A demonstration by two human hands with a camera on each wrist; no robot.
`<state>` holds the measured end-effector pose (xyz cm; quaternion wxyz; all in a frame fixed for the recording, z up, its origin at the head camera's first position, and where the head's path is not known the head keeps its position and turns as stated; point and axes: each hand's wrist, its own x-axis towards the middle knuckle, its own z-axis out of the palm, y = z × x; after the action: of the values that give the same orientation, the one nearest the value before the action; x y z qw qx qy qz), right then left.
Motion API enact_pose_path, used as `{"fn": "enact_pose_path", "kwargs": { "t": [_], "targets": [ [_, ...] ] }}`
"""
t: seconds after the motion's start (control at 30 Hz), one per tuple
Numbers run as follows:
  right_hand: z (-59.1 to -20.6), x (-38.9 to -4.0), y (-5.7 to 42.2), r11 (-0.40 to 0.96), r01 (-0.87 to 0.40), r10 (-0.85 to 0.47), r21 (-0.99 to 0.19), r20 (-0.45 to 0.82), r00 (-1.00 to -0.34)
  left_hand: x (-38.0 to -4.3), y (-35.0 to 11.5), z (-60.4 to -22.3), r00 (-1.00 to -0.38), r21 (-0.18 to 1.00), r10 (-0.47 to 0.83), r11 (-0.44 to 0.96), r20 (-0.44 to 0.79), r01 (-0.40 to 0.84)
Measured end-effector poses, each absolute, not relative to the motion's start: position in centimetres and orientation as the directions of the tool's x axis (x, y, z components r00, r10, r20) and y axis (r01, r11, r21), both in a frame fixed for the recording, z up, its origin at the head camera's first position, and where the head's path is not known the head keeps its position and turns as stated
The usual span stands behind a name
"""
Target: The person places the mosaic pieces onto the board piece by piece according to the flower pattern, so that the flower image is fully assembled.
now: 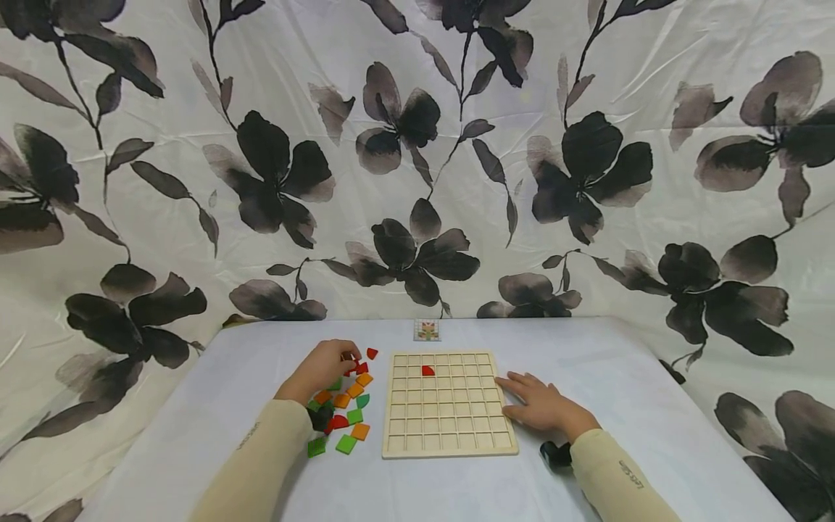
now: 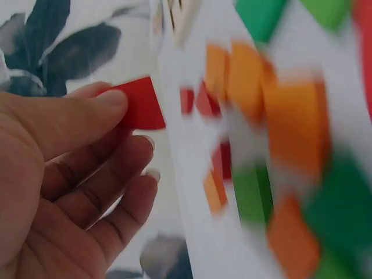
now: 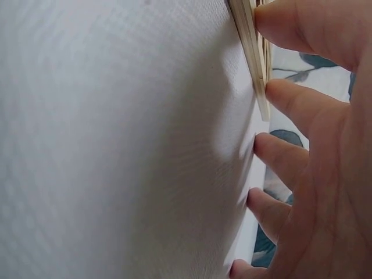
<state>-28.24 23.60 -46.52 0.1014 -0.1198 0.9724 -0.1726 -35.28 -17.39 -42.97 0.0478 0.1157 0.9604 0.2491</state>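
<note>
While the left hand (image 1: 325, 370) pinches a red piece (image 2: 142, 106) near the loose orange pieces (image 1: 360, 431) and green pieces (image 1: 346, 444), the right hand (image 1: 544, 407) rests with fingers spread, thumb and index finger touching the right edge of the grid board (image 1: 452, 428). One red round-sided tile (image 1: 428, 371) sits in a cell toward the board's far edge. Beyond it, a small patterned card (image 1: 427, 330) lies on the surface (image 1: 587, 362).

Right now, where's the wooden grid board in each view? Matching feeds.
Head: board low, just right of centre, beside the right hand.
Left wrist: top edge, near mid-width; likely the blurred pale strip.
Right wrist: its edge at top, right of centre.
Shared landmark: flowered backdrop, in all three.
</note>
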Motion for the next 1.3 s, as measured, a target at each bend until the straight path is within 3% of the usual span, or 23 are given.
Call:
{"fn": "enact_pose_path", "kwargs": {
  "t": [0.33, 0.77, 1.3],
  "targets": [
    [-46.6, -28.3, 23.6, 0.915, -0.194, -0.264, -0.355, -0.162, -0.951, -36.0, -10.8, -42.8, -0.952, 0.551, 0.304, 0.789, 0.035, 0.272],
    [-46.7, -28.3, 23.7, 0.916, -0.175, -0.25, -0.362, -0.173, -0.953, -36.7, -5.1, -43.5, -0.892, 0.54, 0.437, 0.725, 0.119, 0.427],
    [-46.9, -28.6, 23.8, 0.918, -0.168, -0.244, -0.36, -0.176, -0.954, -37.0, 0.5, -44.8, -0.881, 0.493, 0.463, 0.745, 0.102, 0.449]
  ]
}}
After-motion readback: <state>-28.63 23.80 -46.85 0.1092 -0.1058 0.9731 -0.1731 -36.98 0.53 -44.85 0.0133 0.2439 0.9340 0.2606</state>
